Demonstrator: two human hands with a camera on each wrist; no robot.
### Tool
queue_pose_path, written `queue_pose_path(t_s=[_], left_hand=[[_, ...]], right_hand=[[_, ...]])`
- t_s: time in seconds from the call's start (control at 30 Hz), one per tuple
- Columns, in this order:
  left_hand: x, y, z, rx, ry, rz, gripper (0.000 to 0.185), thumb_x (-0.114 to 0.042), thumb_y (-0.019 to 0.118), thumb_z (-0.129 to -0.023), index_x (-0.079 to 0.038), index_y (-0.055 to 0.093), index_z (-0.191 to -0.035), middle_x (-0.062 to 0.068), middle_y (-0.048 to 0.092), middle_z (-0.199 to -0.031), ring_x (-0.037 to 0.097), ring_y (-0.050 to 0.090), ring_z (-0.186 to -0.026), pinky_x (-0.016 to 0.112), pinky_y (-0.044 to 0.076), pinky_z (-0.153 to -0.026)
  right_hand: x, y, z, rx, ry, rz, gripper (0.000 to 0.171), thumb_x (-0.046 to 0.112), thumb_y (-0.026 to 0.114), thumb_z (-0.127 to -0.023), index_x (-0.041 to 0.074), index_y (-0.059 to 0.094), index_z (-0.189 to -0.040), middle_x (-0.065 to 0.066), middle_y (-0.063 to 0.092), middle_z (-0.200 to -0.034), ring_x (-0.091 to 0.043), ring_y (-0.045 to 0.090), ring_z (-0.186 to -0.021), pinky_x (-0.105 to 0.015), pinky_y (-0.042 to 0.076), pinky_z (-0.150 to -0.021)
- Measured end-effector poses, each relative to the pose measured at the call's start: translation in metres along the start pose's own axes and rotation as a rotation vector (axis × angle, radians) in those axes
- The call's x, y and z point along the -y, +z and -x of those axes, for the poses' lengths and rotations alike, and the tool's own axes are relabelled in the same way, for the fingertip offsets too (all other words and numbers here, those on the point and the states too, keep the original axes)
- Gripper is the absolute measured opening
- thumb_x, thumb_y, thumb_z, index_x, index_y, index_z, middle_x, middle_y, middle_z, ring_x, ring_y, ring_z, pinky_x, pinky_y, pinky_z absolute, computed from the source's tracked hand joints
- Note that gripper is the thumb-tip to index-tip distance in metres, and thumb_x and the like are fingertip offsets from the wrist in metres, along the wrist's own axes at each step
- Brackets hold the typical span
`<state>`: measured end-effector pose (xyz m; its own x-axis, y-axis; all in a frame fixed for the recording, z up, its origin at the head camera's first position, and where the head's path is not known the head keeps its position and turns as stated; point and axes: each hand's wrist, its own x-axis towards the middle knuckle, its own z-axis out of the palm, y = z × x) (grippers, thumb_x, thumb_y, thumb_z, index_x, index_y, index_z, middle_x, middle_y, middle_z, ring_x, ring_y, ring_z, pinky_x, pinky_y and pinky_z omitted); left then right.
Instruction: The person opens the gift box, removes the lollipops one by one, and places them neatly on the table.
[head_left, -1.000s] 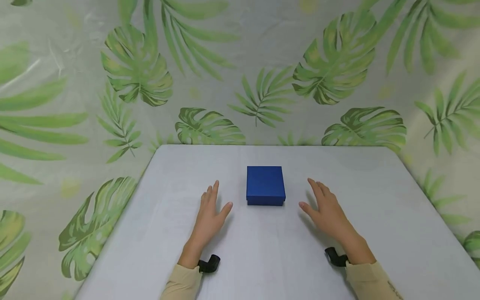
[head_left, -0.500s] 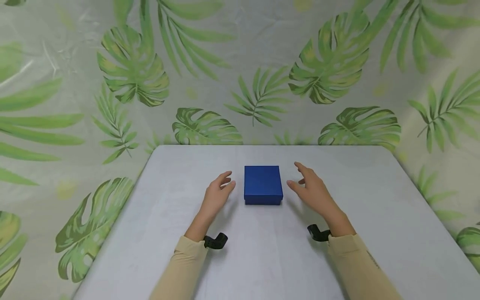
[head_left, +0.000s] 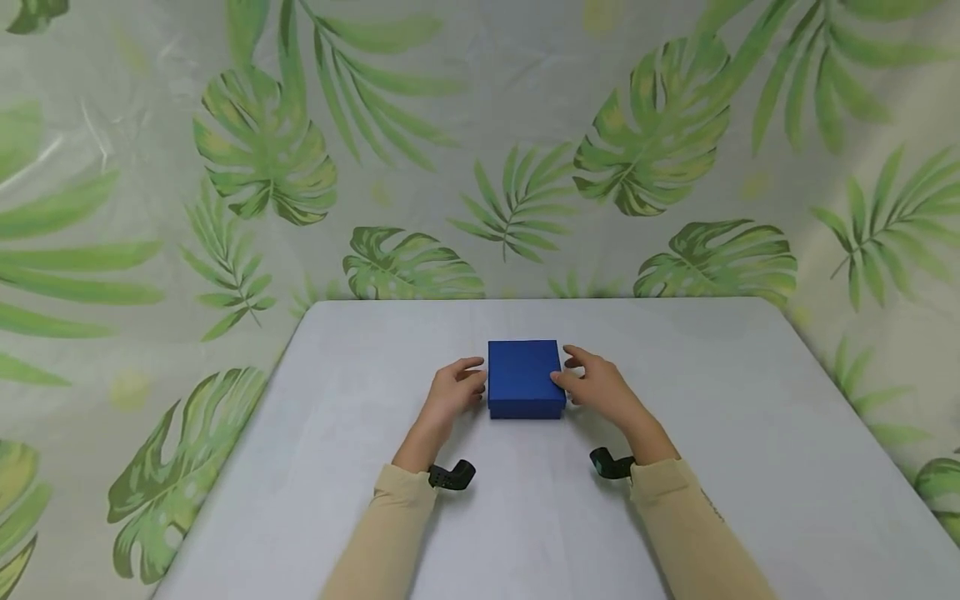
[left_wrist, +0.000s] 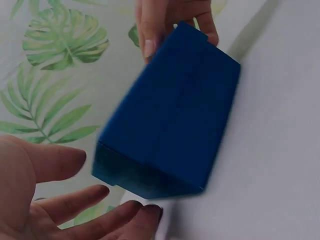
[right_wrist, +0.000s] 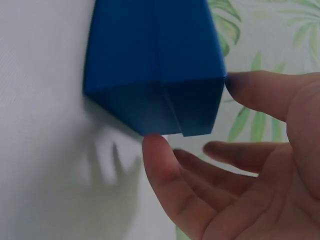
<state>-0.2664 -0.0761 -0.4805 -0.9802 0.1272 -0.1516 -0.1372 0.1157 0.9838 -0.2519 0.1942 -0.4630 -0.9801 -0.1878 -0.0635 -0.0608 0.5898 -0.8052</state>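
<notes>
A flat blue box lies with its lid on at the middle of a white table. My left hand is at the box's left side with fingers loosely curved. In the left wrist view the blue box stands a narrow gap away from the left hand's thumb and fingers. My right hand is against the box's right side. In the right wrist view its thumb and forefinger touch the upper and lower edges of the blue box. The right hand's fingertips curl over the far edge.
A leaf-patterned sheet hangs behind the table and down both sides. Black wrist mounts sit below the beige sleeves. Bare tabletop lies on every side of the box.
Both hands have moved forward and inward from flat on the table to the two sides of the box. The box has stayed in place.
</notes>
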Motion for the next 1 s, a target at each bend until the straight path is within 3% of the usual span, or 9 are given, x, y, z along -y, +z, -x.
queue_pose_path(t_s=[0.2, 0.4, 0.63, 1.0], left_hand=[[0.006, 0.007, -0.001, -0.006, 0.015, 0.013, 0.039, -0.019, 0.068, -0.097, -0.007, 0.063, -0.134, 0.012, 0.068, -0.118, 0.024, 0.068, -0.104, 0.04, 0.057, -0.089], [0.006, 0.015, 0.001, -0.066, 0.04, -0.03, 0.041, -0.013, 0.074, -0.092, -0.007, 0.066, -0.132, 0.01, 0.067, -0.115, 0.02, 0.069, -0.096, 0.031, 0.06, -0.078], [0.003, 0.017, 0.006, -0.091, 0.036, -0.017, 0.04, -0.009, 0.073, -0.092, -0.006, 0.067, -0.131, 0.01, 0.067, -0.112, 0.02, 0.068, -0.095, 0.031, 0.06, -0.078], [-0.003, 0.017, 0.009, -0.103, 0.069, -0.042, 0.036, -0.008, 0.071, -0.093, -0.007, 0.068, -0.13, 0.009, 0.068, -0.109, 0.019, 0.068, -0.093, 0.032, 0.06, -0.078]], right_hand=[[0.001, 0.002, -0.001, 0.02, 0.066, -0.067, 0.071, 0.03, 0.065, -0.099, 0.006, 0.032, -0.157, -0.027, 0.054, -0.135, -0.023, 0.072, -0.076, -0.038, 0.061, -0.067], [0.006, 0.004, -0.001, 0.026, 0.088, -0.068, 0.071, 0.03, 0.066, -0.099, 0.004, 0.034, -0.156, -0.026, 0.059, -0.124, -0.022, 0.07, -0.073, -0.038, 0.061, -0.066], [0.008, 0.004, 0.001, 0.027, 0.111, -0.086, 0.071, 0.029, 0.067, -0.098, 0.005, 0.034, -0.156, -0.02, 0.066, -0.11, -0.022, 0.069, -0.069, -0.041, 0.061, -0.066], [0.01, 0.003, 0.001, 0.024, 0.116, -0.11, 0.07, 0.028, 0.067, -0.098, 0.006, 0.034, -0.156, -0.02, 0.066, -0.111, -0.025, 0.07, -0.071, -0.041, 0.061, -0.066]])
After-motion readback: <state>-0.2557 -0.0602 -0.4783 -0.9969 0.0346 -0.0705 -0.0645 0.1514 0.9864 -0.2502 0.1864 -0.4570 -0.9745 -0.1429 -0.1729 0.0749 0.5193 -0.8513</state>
